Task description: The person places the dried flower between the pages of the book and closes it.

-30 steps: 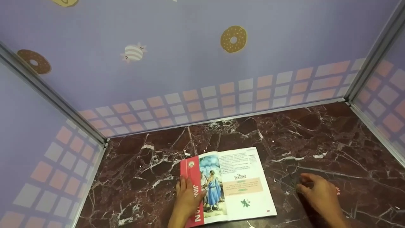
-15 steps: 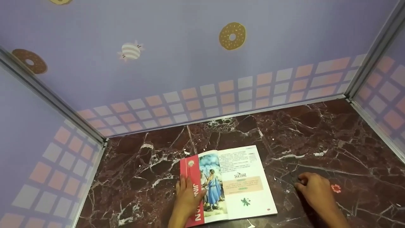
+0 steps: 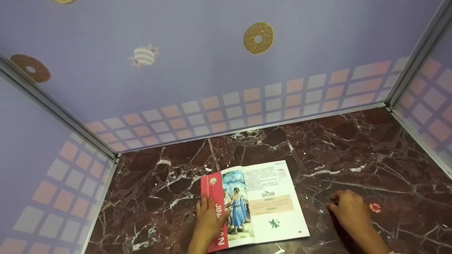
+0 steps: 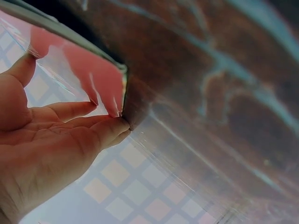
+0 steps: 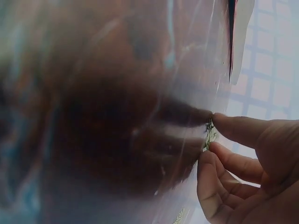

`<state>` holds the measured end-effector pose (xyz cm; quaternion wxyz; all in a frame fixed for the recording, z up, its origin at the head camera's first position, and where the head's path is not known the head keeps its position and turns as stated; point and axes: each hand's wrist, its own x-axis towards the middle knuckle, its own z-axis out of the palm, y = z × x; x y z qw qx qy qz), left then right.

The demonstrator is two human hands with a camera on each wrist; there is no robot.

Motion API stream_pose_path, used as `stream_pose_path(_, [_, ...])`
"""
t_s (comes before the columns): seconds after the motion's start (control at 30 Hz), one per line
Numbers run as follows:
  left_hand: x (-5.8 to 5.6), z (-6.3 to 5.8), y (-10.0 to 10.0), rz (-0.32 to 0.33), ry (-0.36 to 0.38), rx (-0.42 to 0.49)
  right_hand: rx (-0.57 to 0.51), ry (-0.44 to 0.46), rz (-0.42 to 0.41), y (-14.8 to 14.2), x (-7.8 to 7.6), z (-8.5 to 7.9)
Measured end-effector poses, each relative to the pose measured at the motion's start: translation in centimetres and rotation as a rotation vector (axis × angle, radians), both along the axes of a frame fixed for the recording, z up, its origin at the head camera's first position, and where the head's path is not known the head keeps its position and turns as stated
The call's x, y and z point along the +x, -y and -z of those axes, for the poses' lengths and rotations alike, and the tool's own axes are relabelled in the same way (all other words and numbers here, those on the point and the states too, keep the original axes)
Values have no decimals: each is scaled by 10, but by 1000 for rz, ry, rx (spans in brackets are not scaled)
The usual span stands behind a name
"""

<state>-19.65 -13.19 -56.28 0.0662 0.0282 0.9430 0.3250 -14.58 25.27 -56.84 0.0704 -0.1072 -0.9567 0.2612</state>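
Note:
An open book [image 3: 273, 211] lies on the table, with a painted picture on one page and print on the other. A red cover flap [image 3: 214, 211] sticks out at its left. My left hand [image 3: 209, 220] rests on this flap, thumb spread toward the picture. In the left wrist view its extended fingertips touch the glossy red surface. My right hand [image 3: 349, 211] is low over the table right of the book, fingers curled. Thumb and fingertips close around a small, thin, greenish openwork piece [image 5: 209, 133] at the table surface; its exact kind is unclear.
A small red flower-shaped piece [image 3: 375, 207] lies on the table just right of my right hand. The dark red marbled table [image 3: 169, 197] is bounded by patterned panels [image 3: 197, 70] at the back and both sides.
My right hand has shifted slightly left, and the red flower-shaped piece beside it now shows fully. My left hand and the book keep their place; the head view has tilted a little.

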Motion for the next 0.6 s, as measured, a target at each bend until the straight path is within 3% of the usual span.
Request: stream_pose_path(0.6, [1, 0, -1, -16, 42, -17, -10, 14, -4, 0, 0, -2])
